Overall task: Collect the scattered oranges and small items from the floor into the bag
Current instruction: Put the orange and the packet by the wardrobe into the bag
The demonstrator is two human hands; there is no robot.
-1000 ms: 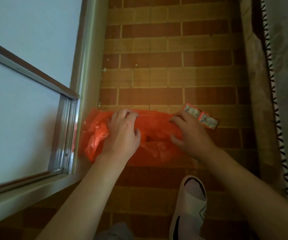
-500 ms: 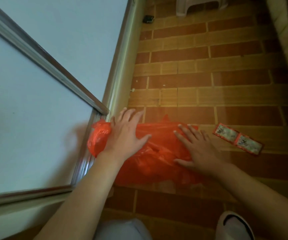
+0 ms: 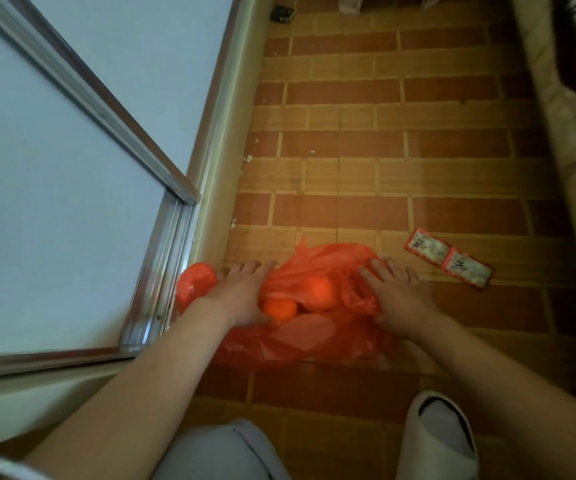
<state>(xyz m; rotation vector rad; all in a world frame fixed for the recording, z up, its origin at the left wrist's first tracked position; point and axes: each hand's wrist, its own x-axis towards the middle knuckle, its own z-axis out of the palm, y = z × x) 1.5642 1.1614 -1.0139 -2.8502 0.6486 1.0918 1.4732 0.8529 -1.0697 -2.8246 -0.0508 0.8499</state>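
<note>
Both hands flat on the orange bag, two oranges showing at its mouth.

The bag [image 3: 300, 337] lies crumpled on the brick floor [image 3: 383, 168] beside the door frame [image 3: 162, 271]. The left hand [image 3: 241, 292] rests spread on its left side, thumb against the near orange [image 3: 279, 309]; the right hand [image 3: 397, 299] lies spread on the film at right. A second orange [image 3: 319, 291] sits just behind. The film looks thin, slick and easily torn, the fruit firm and prone to roll; I would gather the bag by its rim or handles. Twin sachets [image 3: 447, 263] lie on the floor to the right, outside the bag. The handles and any further contents are hidden in the folds.
</note>
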